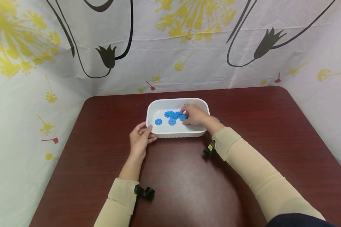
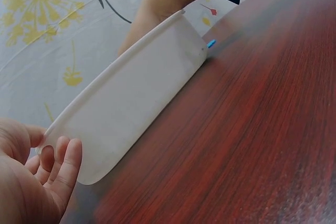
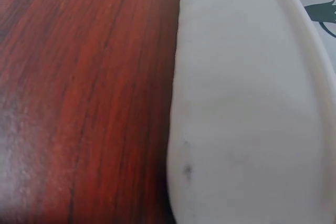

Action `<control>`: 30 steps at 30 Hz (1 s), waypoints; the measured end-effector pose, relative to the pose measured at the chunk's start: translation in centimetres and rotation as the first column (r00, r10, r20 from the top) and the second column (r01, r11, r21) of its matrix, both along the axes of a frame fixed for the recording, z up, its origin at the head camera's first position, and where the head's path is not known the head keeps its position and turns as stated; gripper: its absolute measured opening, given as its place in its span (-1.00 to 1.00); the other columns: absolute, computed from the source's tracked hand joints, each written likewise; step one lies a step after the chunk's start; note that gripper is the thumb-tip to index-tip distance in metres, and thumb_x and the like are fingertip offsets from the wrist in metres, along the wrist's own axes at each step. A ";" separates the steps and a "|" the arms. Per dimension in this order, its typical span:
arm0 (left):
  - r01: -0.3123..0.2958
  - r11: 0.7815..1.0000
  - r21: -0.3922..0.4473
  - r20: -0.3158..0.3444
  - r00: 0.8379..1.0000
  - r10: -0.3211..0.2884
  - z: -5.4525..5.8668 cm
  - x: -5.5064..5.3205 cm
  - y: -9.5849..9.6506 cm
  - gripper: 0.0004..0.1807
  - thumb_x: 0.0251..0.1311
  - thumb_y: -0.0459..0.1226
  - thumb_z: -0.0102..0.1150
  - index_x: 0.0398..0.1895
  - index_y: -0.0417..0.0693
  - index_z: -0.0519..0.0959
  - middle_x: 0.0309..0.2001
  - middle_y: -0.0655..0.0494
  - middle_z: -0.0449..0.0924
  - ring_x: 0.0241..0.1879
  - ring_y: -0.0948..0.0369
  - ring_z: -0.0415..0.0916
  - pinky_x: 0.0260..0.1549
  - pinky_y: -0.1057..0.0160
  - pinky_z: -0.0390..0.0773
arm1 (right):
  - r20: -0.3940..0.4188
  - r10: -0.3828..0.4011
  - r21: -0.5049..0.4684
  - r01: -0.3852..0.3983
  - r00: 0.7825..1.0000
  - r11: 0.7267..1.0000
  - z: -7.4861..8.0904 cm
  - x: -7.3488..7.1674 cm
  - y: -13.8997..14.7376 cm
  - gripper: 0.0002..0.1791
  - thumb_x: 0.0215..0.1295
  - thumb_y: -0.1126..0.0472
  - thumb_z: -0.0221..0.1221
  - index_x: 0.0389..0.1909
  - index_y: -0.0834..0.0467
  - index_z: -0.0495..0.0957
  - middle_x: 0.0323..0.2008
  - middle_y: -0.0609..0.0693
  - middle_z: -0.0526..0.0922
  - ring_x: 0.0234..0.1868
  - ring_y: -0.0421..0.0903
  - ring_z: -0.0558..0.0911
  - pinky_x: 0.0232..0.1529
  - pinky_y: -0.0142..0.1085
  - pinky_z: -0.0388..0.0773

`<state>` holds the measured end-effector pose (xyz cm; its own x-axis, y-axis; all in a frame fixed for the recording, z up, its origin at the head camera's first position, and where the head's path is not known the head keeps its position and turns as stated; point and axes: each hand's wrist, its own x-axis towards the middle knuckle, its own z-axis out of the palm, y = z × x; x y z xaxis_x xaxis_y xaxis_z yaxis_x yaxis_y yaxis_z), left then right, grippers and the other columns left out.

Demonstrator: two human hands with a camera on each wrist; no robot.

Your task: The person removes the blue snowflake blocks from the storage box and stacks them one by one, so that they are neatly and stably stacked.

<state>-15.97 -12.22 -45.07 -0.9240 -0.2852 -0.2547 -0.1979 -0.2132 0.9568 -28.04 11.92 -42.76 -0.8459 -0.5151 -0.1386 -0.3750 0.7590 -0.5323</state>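
Blue discs (image 1: 172, 119) cluster inside the white tray (image 1: 177, 135), head view, immediately left of the nearer right hand (image 1: 196, 114), whose thumb and fingertips curl round one. Left wrist view: left hand (image 2: 26, 177) pinches the tray's end. Right wrist view: tray and table (image 3: 89, 98) only.

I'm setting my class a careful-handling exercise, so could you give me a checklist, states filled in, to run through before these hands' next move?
1. White tray upright on the table: ok.
2. Left hand holding the tray: ok, it grips the near-left corner.
3. Right hand inside the tray: ok, at the right of the clustered blue discs.
4. Disc firmly pinched by the right hand: cannot tell; fingers reach one, but the grip is unclear.
5. All blue pieces inside: not ok; one blue piece shows outside the tray's right end.
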 end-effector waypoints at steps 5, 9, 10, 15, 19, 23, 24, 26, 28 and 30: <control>-0.005 1.000 0.005 -0.008 1.000 0.005 0.1 -0.1 0.1 -0.56 0.36 -0.33 0.27 0.27 -0.20 0.49 -0.31 -0.09 0.57 -0.57 0.27 0.61 -0.44 0.25 0.78 | -0.011 0.050 0.021 -0.050 0.999 0.999 0.3 0.0 0.1 -0.54 0.13 0.28 0.47 0.05 0.31 0.61 -0.23 0.15 0.71 -0.16 0.01 0.64 0.03 -0.11 0.61; -0.003 1.000 0.004 -0.003 1.000 0.003 0.1 -0.1 0.1 -0.56 0.36 -0.32 0.27 0.27 -0.20 0.48 -0.32 -0.07 0.56 -0.57 0.28 0.61 -0.44 0.26 0.77 | -0.019 0.054 0.008 -0.054 0.998 0.999 0.3 0.1 0.2 -0.55 0.16 0.26 0.46 0.05 0.32 0.61 -0.21 0.15 0.70 -0.16 0.01 0.64 0.01 -0.13 0.62; -0.001 1.000 0.004 -0.001 1.000 0.001 0.1 -0.1 0.1 -0.56 0.36 -0.32 0.27 0.27 -0.20 0.48 -0.32 -0.07 0.56 -0.57 0.28 0.61 -0.44 0.26 0.78 | -0.025 0.053 0.000 -0.053 0.998 0.999 0.3 0.2 0.2 -0.55 0.16 0.25 0.46 0.05 0.31 0.61 -0.21 0.15 0.69 -0.17 0.01 0.64 0.00 -0.13 0.62; -0.005 1.000 0.007 0.008 1.000 0.005 0.1 0.0 0.1 -0.56 0.37 -0.31 0.26 0.27 -0.20 0.48 -0.32 -0.06 0.56 -0.57 0.27 0.61 -0.44 0.26 0.78 | -0.078 0.057 -0.072 -0.062 0.995 0.995 0.8 0.5 0.5 -0.58 0.16 0.24 0.46 0.01 0.31 0.62 -0.22 0.16 0.68 -0.20 0.03 0.66 -0.05 -0.13 0.65; -0.009 1.000 0.009 0.012 1.000 0.009 0.0 0.1 0.1 -0.55 0.37 -0.29 0.27 0.28 -0.18 0.48 -0.31 -0.03 0.57 -0.56 0.26 0.62 -0.42 0.25 0.78 | -0.104 0.045 -0.121 -0.058 0.994 0.991 1.2 0.8 0.8 -0.56 0.15 0.23 0.47 0.00 0.33 0.61 -0.22 0.18 0.69 -0.22 0.05 0.67 -0.07 -0.11 0.66; -0.012 1.000 0.007 0.017 1.000 0.012 0.0 0.1 0.2 -0.55 0.37 -0.28 0.28 0.28 -0.16 0.49 -0.30 -0.02 0.57 -0.55 0.25 0.62 -0.41 0.24 0.78 | -0.126 0.032 -0.171 -0.054 0.991 0.984 1.4 1.0 1.3 -0.57 0.14 0.24 0.48 -0.02 0.33 0.61 -0.23 0.19 0.69 -0.25 0.04 0.69 -0.10 -0.13 0.68; -0.012 1.000 0.008 0.017 1.000 0.012 0.0 0.1 0.2 -0.55 0.36 -0.29 0.28 0.28 -0.16 0.49 -0.31 -0.02 0.57 -0.55 0.25 0.62 -0.41 0.24 0.78 | -0.133 0.030 -0.188 -0.055 0.991 0.981 1.5 1.1 1.4 -0.57 0.14 0.25 0.48 -0.02 0.33 0.61 -0.24 0.19 0.69 -0.26 0.03 0.69 -0.11 -0.12 0.69; -0.013 1.000 0.007 0.017 1.000 0.013 0.0 0.0 0.2 -0.55 0.36 -0.29 0.28 0.28 -0.17 0.49 -0.31 -0.02 0.57 -0.55 0.26 0.62 -0.41 0.24 0.78 | -0.146 0.018 -0.219 -0.050 0.989 0.975 1.6 1.2 1.6 -0.59 0.14 0.25 0.48 -0.03 0.32 0.61 -0.25 0.17 0.69 -0.29 0.01 0.69 -0.13 -0.13 0.69; -0.015 1.000 0.003 0.019 1.000 0.015 -0.1 0.0 0.3 -0.55 0.37 -0.29 0.28 0.28 -0.17 0.48 -0.31 -0.02 0.57 -0.55 0.26 0.62 -0.41 0.25 0.78 | -0.152 0.000 -0.244 -0.038 0.988 0.969 1.7 1.4 1.9 -0.59 0.14 0.26 0.48 -0.03 0.30 0.61 -0.26 0.15 0.68 -0.30 0.00 0.69 -0.15 -0.13 0.69; -0.018 1.000 0.003 0.021 1.000 0.018 -0.1 0.0 0.3 -0.55 0.37 -0.29 0.28 0.28 -0.17 0.48 -0.31 -0.02 0.57 -0.55 0.27 0.62 -0.41 0.25 0.78 | -0.154 -0.019 -0.260 -0.022 0.988 0.965 1.7 1.6 2.2 -0.59 0.14 0.25 0.48 -0.02 0.29 0.62 -0.25 0.13 0.68 -0.29 -0.02 0.69 -0.16 -0.13 0.67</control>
